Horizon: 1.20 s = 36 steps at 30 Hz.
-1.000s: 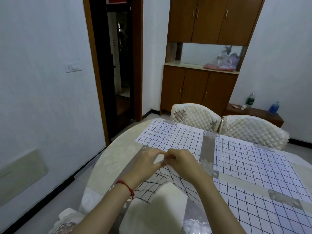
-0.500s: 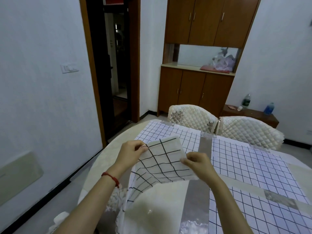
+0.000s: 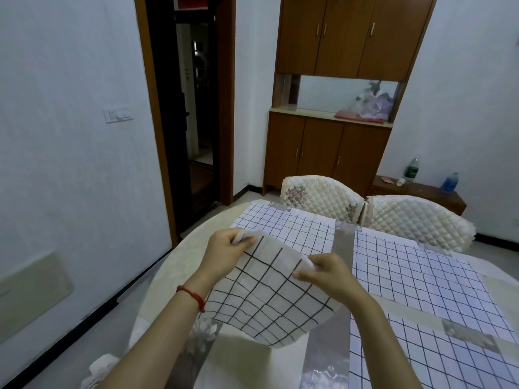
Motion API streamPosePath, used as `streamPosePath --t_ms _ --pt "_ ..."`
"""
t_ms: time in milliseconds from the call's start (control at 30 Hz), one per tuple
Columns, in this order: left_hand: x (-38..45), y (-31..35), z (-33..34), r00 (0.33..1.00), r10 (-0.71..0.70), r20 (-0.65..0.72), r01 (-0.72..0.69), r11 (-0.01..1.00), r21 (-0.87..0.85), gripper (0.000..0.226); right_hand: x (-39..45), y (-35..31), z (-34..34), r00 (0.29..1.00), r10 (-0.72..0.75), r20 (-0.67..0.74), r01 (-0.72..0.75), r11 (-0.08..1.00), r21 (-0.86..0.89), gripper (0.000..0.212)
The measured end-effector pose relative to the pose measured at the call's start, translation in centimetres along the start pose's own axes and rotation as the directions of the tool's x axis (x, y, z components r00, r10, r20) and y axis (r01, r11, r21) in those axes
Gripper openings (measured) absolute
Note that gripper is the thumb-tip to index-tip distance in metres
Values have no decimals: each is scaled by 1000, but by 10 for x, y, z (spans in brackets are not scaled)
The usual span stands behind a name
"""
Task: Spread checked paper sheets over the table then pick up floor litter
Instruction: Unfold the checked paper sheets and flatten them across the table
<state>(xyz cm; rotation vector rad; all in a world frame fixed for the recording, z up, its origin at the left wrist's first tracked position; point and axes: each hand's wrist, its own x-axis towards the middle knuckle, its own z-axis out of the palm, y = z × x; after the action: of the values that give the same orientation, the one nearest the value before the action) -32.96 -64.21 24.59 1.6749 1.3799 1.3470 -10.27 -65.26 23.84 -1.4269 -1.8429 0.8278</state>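
While raised above the table [image 3: 174,265], checked sheet [image 3: 269,299], left hand [image 3: 227,254], right hand [image 3: 325,273] pinching its top corners

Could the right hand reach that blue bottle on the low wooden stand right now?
Probably not. The right hand is gripping the checked sheet, and the blue bottle stands beyond the table and chairs.

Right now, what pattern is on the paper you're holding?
White with a black grid of squares on the held sheet, seen in the head view.

Single head-worn wide-angle view, looking forward and down across the round table [image 3: 179,265] from its near edge; hands close below the lens, chairs [image 3: 320,196] and wooden cabinet [image 3: 323,147] far, doorway [image 3: 193,108] far left
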Motion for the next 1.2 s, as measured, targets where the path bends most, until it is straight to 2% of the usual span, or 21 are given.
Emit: streamPosePath --t_ms 100,233,333,367,467,533,600,700,800,900,1000,1067,1200 --pt "3 -4 -9 996 12 -85 -10 999 31 29 -7 13 -12 996 76 38 -77 997 30 38" --pt "4 -6 -4 965 -53 -256 80 992 95 19 -8 13 -17 996 90 8 -91 992 83 40" --pt "-2 -3 10 922 -113 -370 170 977 126 55 -4 3 -8 993 101 -59 -92 987 129 32" --pt "-6 -2 16 925 -87 -369 161 972 172 58 -3 1 -4 991 105 -82 -92 984 152 29" --pt "-21 0 39 958 13 -285 71 957 283 37 2 -5 8 982 123 -143 -89 972 219 28" --pt "-29 2 50 980 -34 -196 73 977 199 24 5 -8 16 983 101 -151 -64 971 230 33" --pt "-30 6 58 985 -152 -86 157 986 59 34 6 -13 23 987 53 -152 -25 983 179 37" --pt "-25 12 59 940 -340 13 340 936 -93 47 7 -16 30 992 -21 -127 29 998 58 49" --pt "-22 10 55 899 -427 94 437 871 -223 33 7 -14 34 997 -41 -72 42 999 15 40" --pt "-23 4 51 889 -423 175 458 818 -348 25 7 -12 33 999 -28 -19 30 997 72 30" --pt "-23 -1 48 892 -407 199 453 807 -380 24 7 -8 28 1000 -3 12 1 982 190 21" --pt "-21 -3 46 892 -405 203 453 810 -372 21 8 -4 23 1000 -4 16 1 982 190 32" --pt "-14 -12 41 893 -420 162 450 810 -375 15 14 6 11 999 42 -4 -40 974 225 17"
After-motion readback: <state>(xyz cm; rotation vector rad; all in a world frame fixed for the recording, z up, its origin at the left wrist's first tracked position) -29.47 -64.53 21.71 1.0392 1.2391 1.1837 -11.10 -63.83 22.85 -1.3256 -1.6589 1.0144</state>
